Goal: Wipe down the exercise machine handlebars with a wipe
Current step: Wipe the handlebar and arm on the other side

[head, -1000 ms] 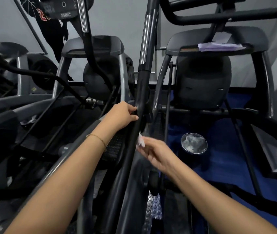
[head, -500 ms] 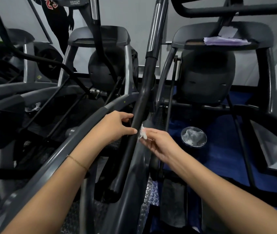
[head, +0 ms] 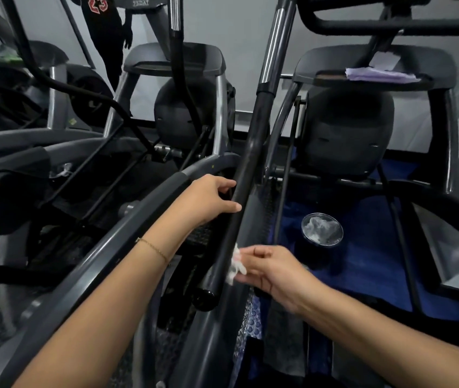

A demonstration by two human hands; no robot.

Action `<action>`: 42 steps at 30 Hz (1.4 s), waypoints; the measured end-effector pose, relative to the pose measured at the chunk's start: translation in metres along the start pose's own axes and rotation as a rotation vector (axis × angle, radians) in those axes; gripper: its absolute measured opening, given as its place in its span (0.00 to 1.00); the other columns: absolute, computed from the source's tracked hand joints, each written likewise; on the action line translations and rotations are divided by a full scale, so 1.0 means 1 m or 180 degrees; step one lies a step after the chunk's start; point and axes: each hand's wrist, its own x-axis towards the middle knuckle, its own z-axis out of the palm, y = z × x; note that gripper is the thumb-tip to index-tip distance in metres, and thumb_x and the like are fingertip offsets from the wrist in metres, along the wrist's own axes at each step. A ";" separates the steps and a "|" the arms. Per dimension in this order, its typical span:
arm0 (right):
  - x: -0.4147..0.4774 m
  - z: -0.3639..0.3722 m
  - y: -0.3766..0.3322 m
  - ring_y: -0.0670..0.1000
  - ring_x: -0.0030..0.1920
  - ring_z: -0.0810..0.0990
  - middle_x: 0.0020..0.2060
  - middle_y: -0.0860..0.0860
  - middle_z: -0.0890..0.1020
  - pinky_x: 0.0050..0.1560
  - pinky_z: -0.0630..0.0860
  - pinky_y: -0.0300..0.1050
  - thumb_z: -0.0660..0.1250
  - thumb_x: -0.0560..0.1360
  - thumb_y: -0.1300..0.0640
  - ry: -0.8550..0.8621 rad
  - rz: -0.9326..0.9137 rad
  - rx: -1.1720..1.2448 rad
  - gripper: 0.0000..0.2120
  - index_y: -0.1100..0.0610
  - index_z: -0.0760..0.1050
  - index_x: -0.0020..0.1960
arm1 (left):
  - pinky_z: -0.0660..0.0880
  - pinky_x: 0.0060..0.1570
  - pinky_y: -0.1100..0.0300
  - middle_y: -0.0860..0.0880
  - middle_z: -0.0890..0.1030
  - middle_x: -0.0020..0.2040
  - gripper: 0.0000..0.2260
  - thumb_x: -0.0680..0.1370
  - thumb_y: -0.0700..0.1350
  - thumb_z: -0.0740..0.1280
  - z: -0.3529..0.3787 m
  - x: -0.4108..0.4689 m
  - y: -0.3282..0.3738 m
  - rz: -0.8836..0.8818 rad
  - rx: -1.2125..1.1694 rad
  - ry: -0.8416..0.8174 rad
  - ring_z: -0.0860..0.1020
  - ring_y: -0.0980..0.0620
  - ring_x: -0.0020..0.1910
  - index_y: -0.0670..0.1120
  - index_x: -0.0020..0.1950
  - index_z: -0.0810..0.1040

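I see two elliptical machines side by side: one on the left [head: 183, 113], and one on the right [head: 348, 130] w/ a dark shrouded body. Blue floor mat [head: 362, 261] lies under the right-hand machine. A grey side rail [head: 96, 261] runs diagonally from bottom left up toward centre, under my L forearm.

The black handlebar [head: 250, 163] slants from top centre down to a capped end low in the middle of the view; its upper part is chrome.

L hand [head: 208, 200] is on the handlebar about midway up the black section. The thumb lies across the front and the fingers curl round behind, so it grips the bar.

R hand [head: 275, 271] is lower, at the bar's right side, just above the capped end. Fingertips are pressed together, pinching the wipe.

A round tub w/ a clear lid [head: 322, 229] stands on the mat, right of the handlebar; crumpled white stuff shows thru the lid.

Purple sheets [head: 379, 74] rest on the right machine's console tray.

The wipe [head: 235, 264], small, white and bunched, sits btwn my R fingertips and the handlebar, touching the bar's side.

Thin gold bracelet [head: 154, 249] on the L wrist.
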 end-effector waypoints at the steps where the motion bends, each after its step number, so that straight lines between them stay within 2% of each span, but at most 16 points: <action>1: 0.000 -0.001 -0.004 0.45 0.29 0.81 0.30 0.54 0.82 0.33 0.80 0.34 0.64 0.73 0.70 0.0040 -0.0047 0.0002 0.06 0.65 0.78 0.41 | 0.74 0.60 0.51 0.47 0.77 0.62 0.27 0.70 0.44 0.75 0.000 0.000 0.000 0.0031 0.0023 0.0004 0.77 0.49 0.60 0.49 0.68 0.73; 5: 0.016 -0.002 -0.019 0.45 0.30 0.81 0.33 0.54 0.82 0.36 0.80 0.34 0.63 0.74 0.70 0.0456 -0.0509 -0.0017 0.06 0.63 0.77 0.41 | 0.71 0.64 0.56 0.48 0.77 0.63 0.27 0.70 0.46 0.74 -0.002 0.001 0.001 0.0116 0.0150 0.0007 0.75 0.52 0.62 0.49 0.68 0.73; 10: -0.016 0.003 0.018 0.36 0.38 0.74 0.36 0.41 0.76 0.41 0.68 0.27 0.69 0.73 0.59 0.0095 -0.2352 -0.2304 0.04 0.58 0.78 0.48 | 0.73 0.62 0.51 0.47 0.78 0.62 0.27 0.69 0.45 0.75 0.000 0.004 -0.003 0.0067 -0.0011 -0.0035 0.77 0.50 0.61 0.49 0.67 0.74; 13: -0.016 -0.003 0.012 0.43 0.41 0.73 0.43 0.45 0.71 0.42 0.72 0.34 0.58 0.79 0.50 -0.0413 -0.3137 -0.3487 0.14 0.52 0.75 0.60 | 0.75 0.58 0.51 0.47 0.78 0.61 0.27 0.69 0.45 0.75 -0.001 0.002 -0.004 0.0099 -0.0065 -0.0058 0.77 0.49 0.60 0.49 0.67 0.74; 15: -0.010 -0.004 -0.002 0.47 0.41 0.73 0.45 0.49 0.71 0.40 0.74 0.42 0.54 0.80 0.49 -0.0216 -0.3230 -0.3668 0.16 0.52 0.75 0.61 | 0.74 0.60 0.51 0.47 0.78 0.60 0.27 0.69 0.45 0.75 -0.002 0.001 -0.003 0.0144 -0.0027 -0.0038 0.76 0.50 0.60 0.49 0.67 0.74; 17: -0.010 0.001 -0.001 0.48 0.42 0.74 0.45 0.51 0.73 0.42 0.75 0.41 0.54 0.81 0.51 -0.0218 -0.3444 -0.3964 0.15 0.54 0.74 0.61 | 0.74 0.60 0.51 0.47 0.78 0.61 0.27 0.69 0.45 0.75 -0.003 0.002 -0.003 0.0147 -0.0072 -0.0027 0.76 0.51 0.60 0.49 0.67 0.74; 21: -0.020 0.007 0.016 0.41 0.39 0.72 0.37 0.40 0.73 0.42 0.74 0.40 0.61 0.78 0.48 -0.0930 -0.3610 -0.4303 0.06 0.47 0.74 0.46 | 0.76 0.57 0.52 0.47 0.78 0.60 0.27 0.69 0.44 0.75 -0.001 0.002 -0.006 0.0118 -0.0172 -0.0069 0.77 0.50 0.60 0.49 0.67 0.74; 22: -0.016 0.004 0.011 0.41 0.37 0.71 0.35 0.41 0.73 0.41 0.72 0.38 0.60 0.78 0.45 -0.0744 -0.3673 -0.4372 0.10 0.47 0.75 0.44 | 0.75 0.59 0.51 0.46 0.78 0.61 0.27 0.69 0.45 0.75 -0.001 0.002 -0.006 0.0136 -0.0179 -0.0068 0.76 0.50 0.60 0.49 0.67 0.74; 26: 0.003 -0.004 -0.015 0.47 0.38 0.73 0.39 0.49 0.74 0.37 0.73 0.40 0.55 0.80 0.50 -0.0017 -0.3442 -0.4354 0.15 0.55 0.78 0.56 | 0.72 0.63 0.54 0.47 0.78 0.61 0.27 0.69 0.46 0.75 -0.002 0.001 -0.005 0.0196 -0.0082 -0.0020 0.75 0.52 0.62 0.49 0.67 0.74; 29: -0.016 0.008 0.009 0.37 0.31 0.69 0.28 0.38 0.70 0.35 0.63 0.28 0.56 0.79 0.44 -0.0655 -0.2900 -0.4172 0.15 0.50 0.73 0.39 | 0.74 0.60 0.51 0.47 0.78 0.61 0.27 0.70 0.45 0.75 -0.002 0.003 -0.006 0.0146 -0.0184 -0.0080 0.76 0.51 0.61 0.49 0.67 0.74; 31: -0.021 0.013 0.016 0.34 0.32 0.69 0.28 0.36 0.70 0.36 0.64 0.28 0.55 0.78 0.40 -0.0955 -0.2976 -0.4523 0.17 0.48 0.73 0.38 | 0.75 0.59 0.51 0.48 0.77 0.61 0.26 0.70 0.45 0.75 -0.002 0.003 -0.007 0.0125 -0.0203 -0.0108 0.76 0.51 0.61 0.50 0.67 0.74; 34: 0.000 -0.004 0.002 0.33 0.34 0.70 0.32 0.41 0.74 0.39 0.67 0.27 0.56 0.77 0.41 -0.0348 -0.2567 -0.3632 0.20 0.55 0.78 0.44 | 0.75 0.59 0.50 0.47 0.78 0.61 0.26 0.70 0.45 0.75 -0.001 0.003 -0.007 0.0148 -0.0200 -0.0080 0.76 0.51 0.61 0.49 0.67 0.74; 36: 0.019 -0.013 -0.007 0.37 0.39 0.74 0.37 0.47 0.79 0.43 0.70 0.31 0.64 0.77 0.54 0.0371 -0.2677 -0.2727 0.08 0.58 0.79 0.47 | 0.75 0.59 0.51 0.46 0.78 0.62 0.26 0.70 0.45 0.75 -0.001 0.003 -0.006 0.0172 -0.0186 -0.0066 0.76 0.50 0.61 0.48 0.67 0.74; 38: 0.037 -0.015 -0.004 0.41 0.33 0.77 0.32 0.50 0.81 0.38 0.73 0.33 0.67 0.75 0.62 0.0787 -0.1973 -0.1204 0.02 0.59 0.77 0.43 | 0.74 0.60 0.51 0.47 0.77 0.62 0.26 0.70 0.45 0.74 -0.001 0.004 -0.005 0.0154 -0.0180 -0.0091 0.76 0.50 0.61 0.48 0.68 0.73; 40: 0.052 -0.007 0.002 0.43 0.27 0.79 0.28 0.51 0.81 0.31 0.76 0.32 0.63 0.75 0.69 0.0754 -0.0932 0.0268 0.06 0.62 0.75 0.42 | 0.75 0.60 0.52 0.47 0.77 0.62 0.27 0.70 0.44 0.74 -0.002 0.004 -0.004 0.0116 -0.0191 -0.0102 0.76 0.50 0.61 0.48 0.68 0.73; 42: 0.057 0.002 0.013 0.45 0.26 0.80 0.26 0.53 0.81 0.30 0.79 0.35 0.57 0.75 0.74 0.0532 -0.0102 0.1116 0.11 0.64 0.73 0.40 | 0.74 0.61 0.52 0.47 0.77 0.62 0.27 0.70 0.44 0.74 -0.002 0.004 -0.004 0.0115 -0.0185 -0.0080 0.76 0.50 0.61 0.47 0.68 0.73</action>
